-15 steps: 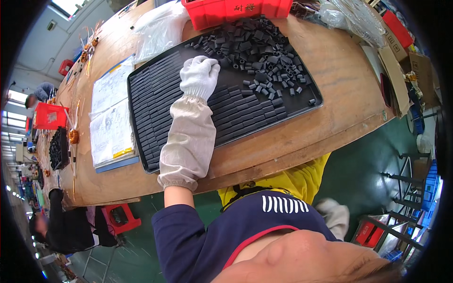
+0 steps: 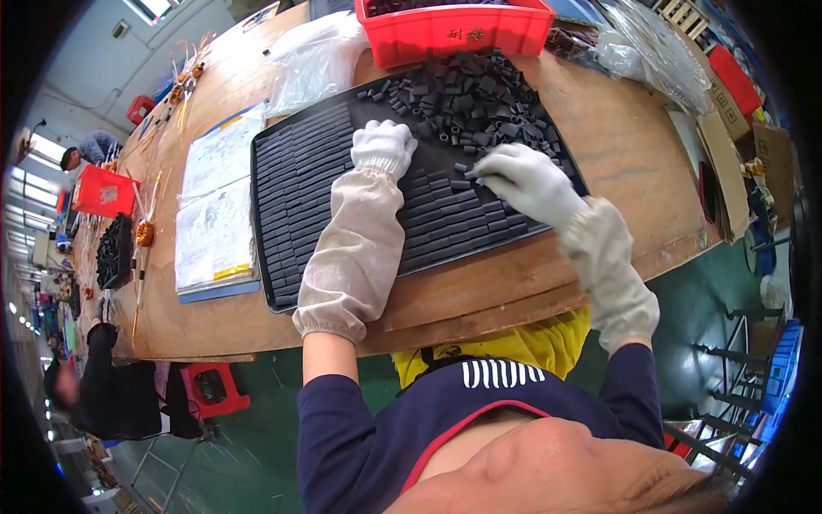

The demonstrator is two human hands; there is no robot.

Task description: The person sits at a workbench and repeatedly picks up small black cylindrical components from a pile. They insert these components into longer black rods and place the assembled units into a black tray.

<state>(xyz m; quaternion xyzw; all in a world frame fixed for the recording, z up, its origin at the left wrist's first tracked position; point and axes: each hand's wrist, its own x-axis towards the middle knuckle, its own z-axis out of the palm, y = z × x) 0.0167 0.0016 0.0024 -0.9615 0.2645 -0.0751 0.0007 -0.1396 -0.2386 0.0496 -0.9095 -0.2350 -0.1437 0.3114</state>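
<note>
On your left, papers (image 2: 210,244) lie beside the black tray (image 2: 435,152), where black tubes (image 2: 295,197) line up in rows. Your gloved left hand (image 2: 383,147) curls over the rows' edge, grip hidden. A loose heap (image 2: 471,90) fills the far right; below, your right hand (image 2: 527,182) bends its fingers, whether pinching a tube I cannot tell.

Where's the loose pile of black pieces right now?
In the head view, the pile covers the upper right of the black tray, just below the red bin and beyond the right hand.
</note>
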